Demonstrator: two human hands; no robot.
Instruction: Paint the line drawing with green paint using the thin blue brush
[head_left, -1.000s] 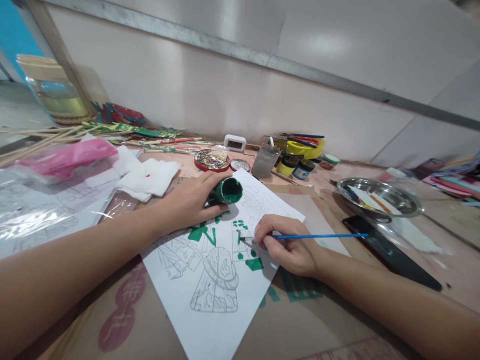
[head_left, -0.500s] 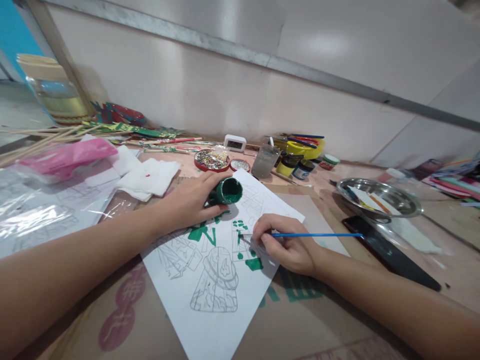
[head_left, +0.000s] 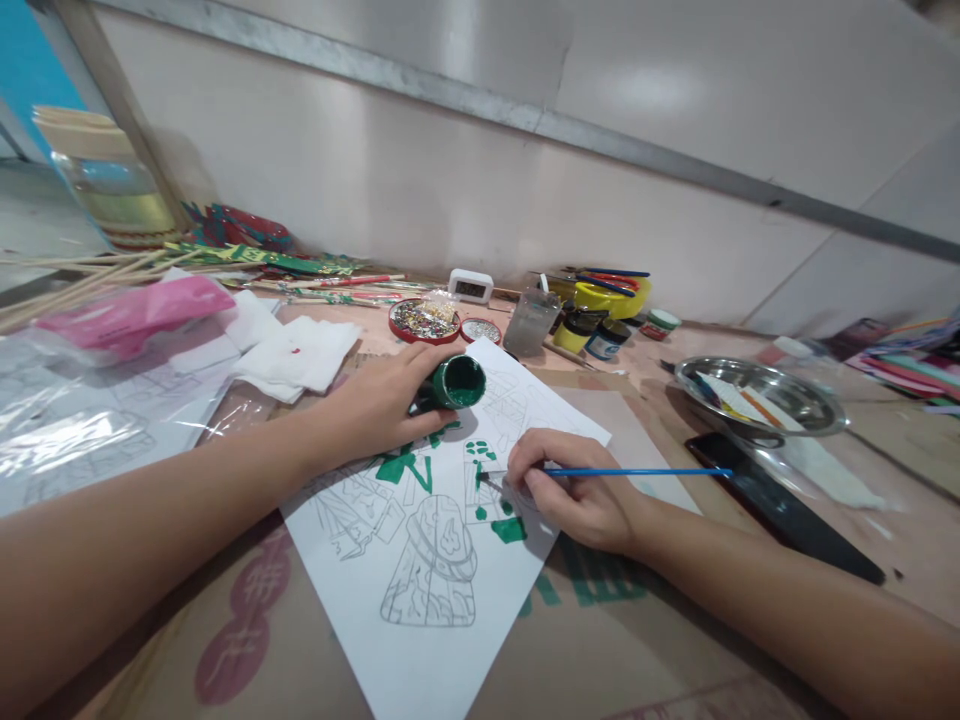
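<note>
A white sheet of paper with line drawings lies on cardboard, several of its shapes filled in green. Over its upper part my left hand is wrapped round a jar of green paint, tilted so that its open mouth faces me. Between the fingers of my right hand is a thin paintbrush with a blue handle. Its dark tip touches or nearly touches a narrow green stroke right of the paper's middle. The right hand rests on the sheet's right side.
Behind the paper stand a cup of cloudy water, paint jars, a small digital clock and a red dish of beads. At right are a metal bowl and a black phone; at left, white tissues and a pink packet.
The right hand and paintbrush have shifted very slightly to the right. The left hand and the paint jar have stayed in place.
</note>
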